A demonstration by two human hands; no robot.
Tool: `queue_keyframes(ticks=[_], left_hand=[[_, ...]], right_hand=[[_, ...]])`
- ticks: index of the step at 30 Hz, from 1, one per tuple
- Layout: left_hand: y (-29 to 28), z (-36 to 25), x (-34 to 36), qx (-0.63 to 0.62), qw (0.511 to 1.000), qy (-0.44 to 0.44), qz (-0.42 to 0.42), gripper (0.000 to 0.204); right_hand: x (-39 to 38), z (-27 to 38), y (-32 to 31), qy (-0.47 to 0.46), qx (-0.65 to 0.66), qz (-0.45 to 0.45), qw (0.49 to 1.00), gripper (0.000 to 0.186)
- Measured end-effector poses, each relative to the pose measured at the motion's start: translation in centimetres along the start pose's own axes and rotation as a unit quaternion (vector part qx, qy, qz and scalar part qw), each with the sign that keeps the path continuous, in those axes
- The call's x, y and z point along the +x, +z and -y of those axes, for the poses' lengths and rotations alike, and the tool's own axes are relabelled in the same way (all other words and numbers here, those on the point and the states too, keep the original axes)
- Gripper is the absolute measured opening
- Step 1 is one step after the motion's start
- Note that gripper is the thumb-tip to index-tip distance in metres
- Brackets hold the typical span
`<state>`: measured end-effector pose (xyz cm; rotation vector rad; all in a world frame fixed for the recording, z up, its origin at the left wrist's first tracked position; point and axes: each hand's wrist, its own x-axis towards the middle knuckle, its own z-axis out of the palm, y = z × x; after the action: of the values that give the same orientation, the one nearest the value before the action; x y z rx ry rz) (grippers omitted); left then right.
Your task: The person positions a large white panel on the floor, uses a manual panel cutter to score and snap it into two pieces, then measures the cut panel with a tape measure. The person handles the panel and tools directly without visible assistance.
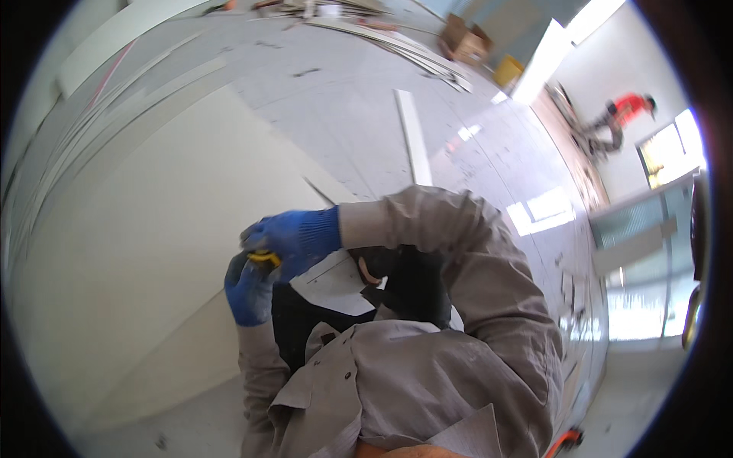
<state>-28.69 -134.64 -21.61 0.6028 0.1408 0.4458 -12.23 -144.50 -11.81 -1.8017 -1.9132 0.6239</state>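
Note:
My left hand (249, 294) and my right hand (296, 238) meet in front of me, both in blue gloves with grey palms or fingers. Between them sits a small yellow-and-black tool (264, 258). Fingers of both hands close around it and hide most of its shape, so its exact kind does not show. Beyond and to the left of my hands, a large pale flat board (160, 221) lies on the floor. My right forearm reaches across from the right, while the left one rises from below.
A white strip (413, 137) lies ahead on the grey tiled floor (336, 99). Further off are stacked strips (397, 47), a cardboard box (464, 42) and a yellow container (508, 70). Far right, a person in a red top (628, 111) bends near the wall. Long strips (145, 99) lie at left.

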Motion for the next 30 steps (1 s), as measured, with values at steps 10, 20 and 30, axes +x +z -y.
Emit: queue_keyframes(ticks=[10,20,30], left_hand=[[-8.7,-6.4,-3.4,0.16,0.974,0.027,-0.158,0.011],[-25.1,-27.6,-12.7,-0.144,0.834,0.43,-0.315,0.021],[-13.9,-4.9,-1.7,-0.072,0.926,0.149,-0.34,0.021]], right_hand=[[-6.5,-8.6,-2.2,0.12,-0.076,-0.059,0.988,0.053],[-7.9,-10.3,-12.0,0.314,0.16,0.103,0.93,0.017],[-0.2,-9.0,-4.0,0.22,0.289,0.178,0.915,0.018]])
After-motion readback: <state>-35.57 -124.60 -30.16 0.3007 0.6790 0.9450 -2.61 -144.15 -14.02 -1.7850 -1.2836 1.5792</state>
